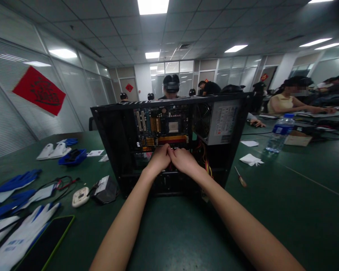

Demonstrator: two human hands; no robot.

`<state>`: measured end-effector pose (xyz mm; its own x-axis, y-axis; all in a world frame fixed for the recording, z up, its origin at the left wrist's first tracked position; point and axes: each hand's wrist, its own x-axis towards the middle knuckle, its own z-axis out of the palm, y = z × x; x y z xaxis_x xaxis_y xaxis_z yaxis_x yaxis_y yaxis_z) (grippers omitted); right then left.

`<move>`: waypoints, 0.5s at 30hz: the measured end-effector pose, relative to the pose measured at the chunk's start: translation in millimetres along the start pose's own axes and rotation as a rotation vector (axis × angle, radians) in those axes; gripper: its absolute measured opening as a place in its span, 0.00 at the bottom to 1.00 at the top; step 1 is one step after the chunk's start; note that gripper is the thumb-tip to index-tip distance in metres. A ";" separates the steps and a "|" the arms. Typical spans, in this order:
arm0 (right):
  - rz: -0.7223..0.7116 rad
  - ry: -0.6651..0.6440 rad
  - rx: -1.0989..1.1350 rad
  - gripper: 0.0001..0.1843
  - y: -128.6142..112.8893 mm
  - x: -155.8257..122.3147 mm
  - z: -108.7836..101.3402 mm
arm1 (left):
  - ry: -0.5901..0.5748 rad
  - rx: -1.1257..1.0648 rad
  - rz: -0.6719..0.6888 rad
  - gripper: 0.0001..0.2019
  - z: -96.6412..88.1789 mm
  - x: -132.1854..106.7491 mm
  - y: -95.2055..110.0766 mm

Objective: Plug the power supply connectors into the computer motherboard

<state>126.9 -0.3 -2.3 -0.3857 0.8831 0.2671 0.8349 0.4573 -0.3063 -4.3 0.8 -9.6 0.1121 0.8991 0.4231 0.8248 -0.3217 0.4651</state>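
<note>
A black computer case (104, 141) stands open-sided on the green table, facing me. Inside it are a motherboard (151, 122), a bare processor socket area (173, 127) and a power supply (222, 122) with a fan at upper right. My left hand (160, 157) and my right hand (183, 158) meet inside the case, just below the red and yellow memory slots (173, 140). Both have their fingers curled and thumbs close together. Whatever the fingers grip is hidden behind them. Coloured power cables (206, 165) hang to the right of my right hand.
On the left lie blue and white gloves (25, 235), a phone (46, 244), a white round-cornered case (80, 197), a dark boxy part (104, 190) and a blue tray (72, 157). A screwdriver (241, 177), tissue (251, 160) and water bottle (280, 133) are right. Other people sit beyond.
</note>
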 end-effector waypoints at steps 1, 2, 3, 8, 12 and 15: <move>-0.002 -0.009 -0.004 0.38 -0.4 -0.1 -0.2 | -0.009 -0.012 -0.027 0.08 0.4 -0.3 -1.0; -0.006 -0.020 -0.010 0.37 -0.8 -0.3 -0.3 | -0.027 -0.017 -0.055 0.08 0.9 -0.6 -1.9; -0.009 -0.030 -0.016 0.37 -1.1 -0.4 -0.5 | -0.048 -0.020 -0.081 0.09 1.4 -0.8 -2.6; 0.007 -0.044 -0.013 0.37 -1.9 -0.2 -0.3 | -0.105 -0.023 -0.129 0.10 2.4 -1.4 -2.3; 0.006 -0.032 -0.014 0.37 -1.9 -0.1 -0.2 | -0.056 0.013 -0.044 0.12 -0.6 -1.5 0.9; -0.010 -0.038 -0.030 0.35 -1.5 0.1 0.2 | -0.032 0.071 0.013 0.13 -2.6 -1.4 3.6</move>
<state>125.6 -0.9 -1.9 -0.4079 0.8823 0.2348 0.8421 0.4630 -0.2766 -2.8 -2.4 -6.5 0.1399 0.9045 0.4030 0.8603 -0.3125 0.4027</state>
